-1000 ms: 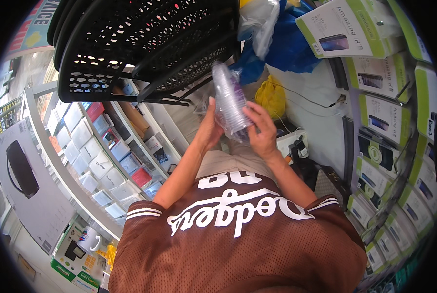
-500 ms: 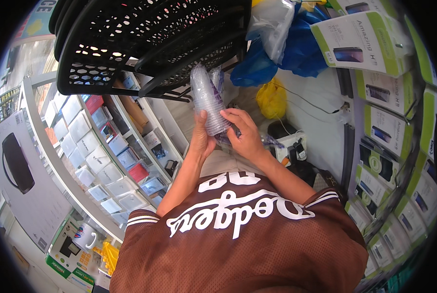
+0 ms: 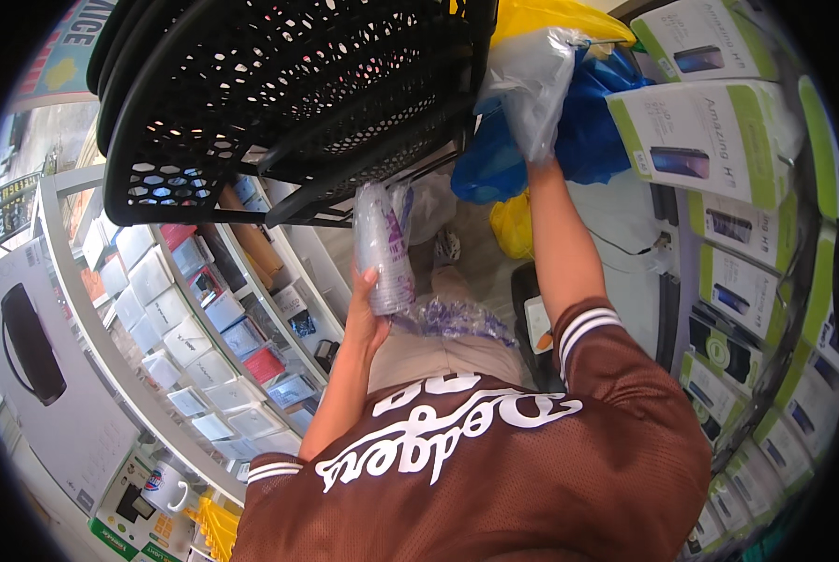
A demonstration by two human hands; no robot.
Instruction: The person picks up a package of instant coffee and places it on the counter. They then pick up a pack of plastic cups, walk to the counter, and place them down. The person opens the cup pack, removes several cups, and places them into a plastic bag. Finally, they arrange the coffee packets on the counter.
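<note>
A stack of clear plastic cups or lids (image 3: 382, 253) in a clear, purple-printed sleeve stands nearly upright in front of my body. My left hand (image 3: 368, 318) grips its lower left side, with the thumb on the front. Loose, crumpled purple-printed wrap (image 3: 461, 318) trails to the right from the stack's base. My right arm (image 3: 566, 244) stretches forward to a translucent plastic bag (image 3: 536, 84) hanging over blue plastic bags (image 3: 593, 122). That bag covers my right hand past the wrist, so its fingers are hidden.
Stacked black perforated chairs (image 3: 288, 122) stand ahead on the left. A glass display case (image 3: 204, 318) of boxed goods runs along my left, with a white mug (image 3: 164, 487) nearby. Hanging phone packages (image 3: 710, 140) line the right. Yellow bags (image 3: 511, 228) lie below the blue ones.
My right hand has left the stack and moved forward and right to the hanging translucent bag. My left hand still grips the stack, now lower in view, its printed side showing.
</note>
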